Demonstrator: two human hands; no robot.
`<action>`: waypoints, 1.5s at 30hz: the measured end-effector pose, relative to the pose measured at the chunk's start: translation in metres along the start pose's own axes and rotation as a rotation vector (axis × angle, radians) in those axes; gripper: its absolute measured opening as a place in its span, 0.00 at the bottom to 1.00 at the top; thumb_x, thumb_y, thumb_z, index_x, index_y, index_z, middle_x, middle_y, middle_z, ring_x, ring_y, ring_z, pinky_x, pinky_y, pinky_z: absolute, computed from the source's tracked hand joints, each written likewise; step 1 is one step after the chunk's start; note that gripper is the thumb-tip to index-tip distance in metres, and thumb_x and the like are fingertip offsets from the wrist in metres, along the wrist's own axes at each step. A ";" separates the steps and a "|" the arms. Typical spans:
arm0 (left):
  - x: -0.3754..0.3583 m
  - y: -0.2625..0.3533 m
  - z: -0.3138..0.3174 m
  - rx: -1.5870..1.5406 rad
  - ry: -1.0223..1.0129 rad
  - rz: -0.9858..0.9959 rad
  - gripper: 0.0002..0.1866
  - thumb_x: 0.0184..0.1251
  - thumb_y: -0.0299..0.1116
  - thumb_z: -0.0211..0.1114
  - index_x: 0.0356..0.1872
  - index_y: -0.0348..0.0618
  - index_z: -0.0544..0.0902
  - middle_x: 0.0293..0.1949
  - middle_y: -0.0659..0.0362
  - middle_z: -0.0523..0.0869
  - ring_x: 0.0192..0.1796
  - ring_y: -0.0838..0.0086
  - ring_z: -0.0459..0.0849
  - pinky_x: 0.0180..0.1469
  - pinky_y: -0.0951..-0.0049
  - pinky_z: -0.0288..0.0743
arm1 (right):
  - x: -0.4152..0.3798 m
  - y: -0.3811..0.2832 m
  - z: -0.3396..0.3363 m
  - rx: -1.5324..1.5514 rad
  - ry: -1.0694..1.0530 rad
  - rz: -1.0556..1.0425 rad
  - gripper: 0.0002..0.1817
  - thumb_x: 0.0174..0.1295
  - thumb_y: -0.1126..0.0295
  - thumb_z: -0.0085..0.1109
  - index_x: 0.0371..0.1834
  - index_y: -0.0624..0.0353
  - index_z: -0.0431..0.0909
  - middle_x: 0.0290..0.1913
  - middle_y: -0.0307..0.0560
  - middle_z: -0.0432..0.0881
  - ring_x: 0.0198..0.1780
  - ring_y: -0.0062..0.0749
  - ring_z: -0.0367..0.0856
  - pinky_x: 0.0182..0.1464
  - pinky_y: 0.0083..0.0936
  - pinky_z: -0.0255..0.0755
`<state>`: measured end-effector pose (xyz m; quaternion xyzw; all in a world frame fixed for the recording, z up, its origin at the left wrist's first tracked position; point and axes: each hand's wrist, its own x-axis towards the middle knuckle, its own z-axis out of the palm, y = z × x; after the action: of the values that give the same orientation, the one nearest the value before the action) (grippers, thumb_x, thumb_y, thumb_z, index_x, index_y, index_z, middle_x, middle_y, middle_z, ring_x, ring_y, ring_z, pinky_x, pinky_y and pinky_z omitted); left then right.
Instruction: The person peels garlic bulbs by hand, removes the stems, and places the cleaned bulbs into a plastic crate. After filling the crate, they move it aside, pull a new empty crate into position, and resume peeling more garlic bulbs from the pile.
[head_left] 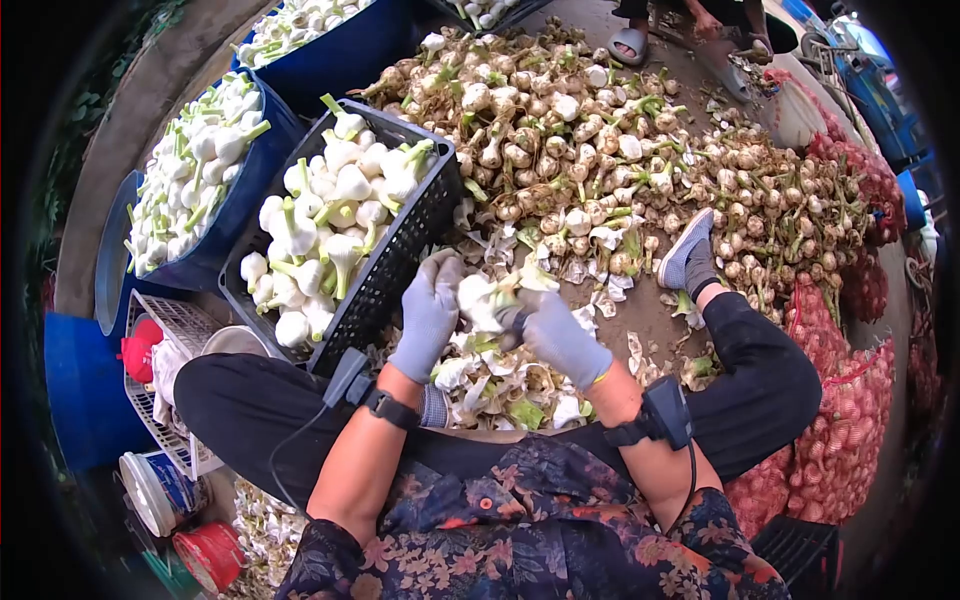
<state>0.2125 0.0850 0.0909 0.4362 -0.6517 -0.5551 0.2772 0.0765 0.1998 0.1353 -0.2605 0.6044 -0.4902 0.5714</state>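
Observation:
Between my two gloved hands is a whitish garlic bulb [480, 301] with peeled skin around it, blurred by motion. My left hand [434, 300] is curled at the bulb's left side. My right hand [560, 330] is closed around a small dark tool [514, 322], which touches or nearly touches the bulb. Loose garlic skins [500, 385] lie on the ground below both hands. Left of my left hand, a dark plastic crate [385, 275] holds cleaned white garlic bulbs [340, 215].
Unpeeled garlic [590, 150] is heaped ahead. Blue tubs [205, 265] of white garlic stand at the left, near buckets [165, 490]. Red net sacks [835, 430] lie at the right. Another person's hand [707, 25] shows at the top.

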 end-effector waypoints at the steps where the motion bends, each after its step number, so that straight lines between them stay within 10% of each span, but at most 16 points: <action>1: 0.000 0.003 0.003 -0.027 0.070 0.012 0.17 0.76 0.39 0.53 0.51 0.34 0.79 0.45 0.54 0.83 0.37 0.70 0.84 0.42 0.75 0.78 | 0.003 0.009 0.005 -0.099 0.014 0.004 0.08 0.65 0.74 0.53 0.37 0.71 0.77 0.27 0.44 0.80 0.24 0.21 0.76 0.26 0.24 0.71; 4: -0.016 0.027 0.008 -0.149 -0.125 0.153 0.17 0.73 0.40 0.59 0.50 0.36 0.80 0.40 0.56 0.82 0.36 0.73 0.83 0.42 0.74 0.78 | 0.020 0.040 0.002 -0.226 0.107 -0.077 0.08 0.65 0.74 0.53 0.35 0.71 0.76 0.27 0.46 0.80 0.27 0.24 0.79 0.28 0.25 0.72; 5: -0.005 0.007 0.008 0.193 -0.130 0.655 0.18 0.67 0.41 0.67 0.51 0.39 0.81 0.38 0.59 0.80 0.34 0.77 0.82 0.40 0.77 0.78 | 0.024 0.048 0.000 -0.252 0.181 -0.161 0.08 0.64 0.74 0.54 0.35 0.71 0.76 0.26 0.48 0.80 0.29 0.26 0.81 0.29 0.25 0.72; 8: -0.009 0.012 -0.002 -0.346 -0.425 -0.192 0.21 0.64 0.41 0.70 0.48 0.34 0.81 0.41 0.58 0.84 0.40 0.80 0.80 0.43 0.80 0.75 | 0.011 0.023 -0.006 0.025 -0.042 -0.042 0.08 0.61 0.73 0.56 0.35 0.69 0.77 0.27 0.51 0.81 0.32 0.32 0.82 0.32 0.28 0.73; 9: -0.007 0.024 -0.007 -0.299 -0.438 -0.304 0.22 0.62 0.41 0.72 0.47 0.32 0.80 0.42 0.55 0.85 0.41 0.77 0.82 0.45 0.79 0.76 | 0.014 0.015 -0.016 -0.475 0.007 -0.141 0.08 0.59 0.71 0.56 0.36 0.66 0.78 0.31 0.53 0.83 0.33 0.39 0.84 0.37 0.33 0.77; 14: -0.007 0.026 -0.007 -0.556 -0.513 -0.229 0.18 0.74 0.45 0.57 0.40 0.36 0.77 0.63 0.46 0.76 0.58 0.69 0.80 0.56 0.71 0.77 | 0.022 0.017 -0.036 -1.169 0.394 -0.124 0.12 0.55 0.67 0.56 0.41 0.58 0.82 0.35 0.58 0.85 0.40 0.53 0.85 0.44 0.42 0.77; 19: -0.001 0.020 -0.015 -0.597 -0.335 0.032 0.18 0.80 0.44 0.45 0.44 0.38 0.73 0.66 0.49 0.71 0.63 0.63 0.76 0.62 0.64 0.76 | 0.007 0.021 -0.023 -1.340 -0.203 0.085 0.15 0.58 0.60 0.55 0.41 0.53 0.85 0.39 0.55 0.86 0.43 0.51 0.85 0.47 0.42 0.78; 21: 0.013 0.011 -0.029 -1.061 -0.191 -0.147 0.19 0.79 0.46 0.46 0.48 0.38 0.72 0.64 0.48 0.73 0.63 0.56 0.77 0.62 0.60 0.77 | 0.003 0.044 -0.022 -1.458 -0.310 0.165 0.16 0.59 0.57 0.56 0.43 0.53 0.85 0.40 0.55 0.86 0.44 0.51 0.85 0.47 0.42 0.78; 24: 0.017 0.007 -0.032 -1.283 -0.233 -0.272 0.20 0.79 0.44 0.46 0.55 0.36 0.71 0.62 0.46 0.74 0.62 0.49 0.76 0.64 0.52 0.74 | 0.000 0.042 -0.015 -1.377 -0.440 0.131 0.24 0.60 0.46 0.58 0.47 0.53 0.83 0.43 0.55 0.86 0.47 0.50 0.84 0.48 0.41 0.77; 28: 0.006 0.005 -0.010 -1.249 -0.267 -0.395 0.24 0.80 0.44 0.42 0.62 0.32 0.66 0.64 0.42 0.72 0.65 0.53 0.74 0.65 0.55 0.73 | 0.012 0.004 0.003 -0.693 0.113 -0.202 0.22 0.64 0.56 0.62 0.54 0.61 0.79 0.42 0.53 0.86 0.45 0.39 0.85 0.47 0.31 0.77; 34: -0.001 -0.018 0.007 -1.008 -0.254 -0.324 0.22 0.82 0.40 0.39 0.60 0.28 0.67 0.58 0.42 0.77 0.57 0.61 0.80 0.57 0.64 0.79 | 0.022 0.006 0.007 -0.024 -0.035 0.017 0.09 0.70 0.71 0.52 0.41 0.67 0.79 0.32 0.47 0.83 0.32 0.27 0.82 0.36 0.20 0.77; 37: 0.007 -0.041 0.005 -1.103 -0.107 -0.448 0.17 0.79 0.39 0.48 0.51 0.34 0.74 0.43 0.50 0.82 0.46 0.62 0.84 0.51 0.61 0.81 | 0.010 -0.018 0.003 0.449 -0.111 -0.302 0.10 0.70 0.75 0.48 0.46 0.68 0.78 0.36 0.48 0.84 0.33 0.28 0.84 0.36 0.25 0.80; 40: 0.007 -0.018 0.009 -1.076 -0.017 -0.551 0.14 0.76 0.39 0.56 0.47 0.37 0.76 0.42 0.53 0.83 0.43 0.66 0.85 0.46 0.61 0.84 | 0.036 -0.011 -0.018 -0.261 0.166 -0.405 0.16 0.67 0.76 0.49 0.57 0.62 0.76 0.45 0.54 0.85 0.42 0.38 0.86 0.43 0.33 0.81; 42: 0.008 -0.024 0.012 -0.857 -0.088 -0.509 0.12 0.69 0.28 0.63 0.51 0.40 0.75 0.43 0.55 0.82 0.46 0.71 0.83 0.49 0.65 0.83 | 0.037 0.007 -0.028 -1.122 0.137 -0.054 0.27 0.53 0.74 0.52 0.60 0.49 0.77 0.50 0.61 0.82 0.50 0.54 0.82 0.50 0.41 0.77; 45: 0.003 -0.008 0.015 -0.699 -0.105 -0.315 0.26 0.61 0.19 0.61 0.62 0.39 0.72 0.43 0.57 0.81 0.40 0.74 0.84 0.43 0.75 0.82 | 0.072 0.064 -0.058 -1.013 0.041 -0.076 0.24 0.53 0.68 0.55 0.57 0.45 0.79 0.46 0.57 0.83 0.48 0.51 0.82 0.50 0.41 0.76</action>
<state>0.2006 0.0896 0.0798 0.3809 -0.3616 -0.8013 0.2867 0.0221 0.1787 0.0391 -0.5170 0.7674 -0.1612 0.3432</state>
